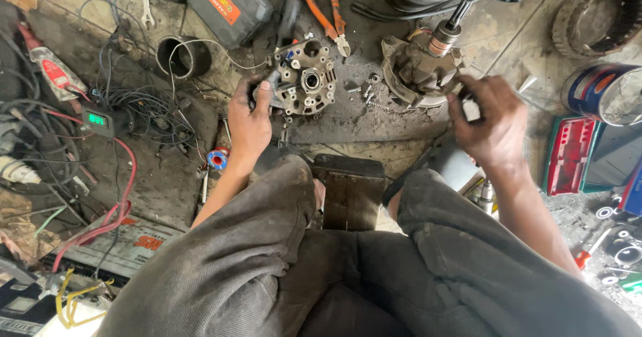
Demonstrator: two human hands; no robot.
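Our left hand (249, 120) grips the edge of the alternator end cover (302, 77) on the dirty floor (167, 176). Our right hand (491, 120) closes around a small part beside the rotor housing (418, 69). We should hold the cover steady near the loose screws (364, 91).

Orange-handled pliers (326, 13) lie far centre. The alternator housing (304, 77) is grimy grey-brown. A small meter (98, 120) at left glows green. Red cable (120, 196) loops near left; a red tray (570, 155) sits right.
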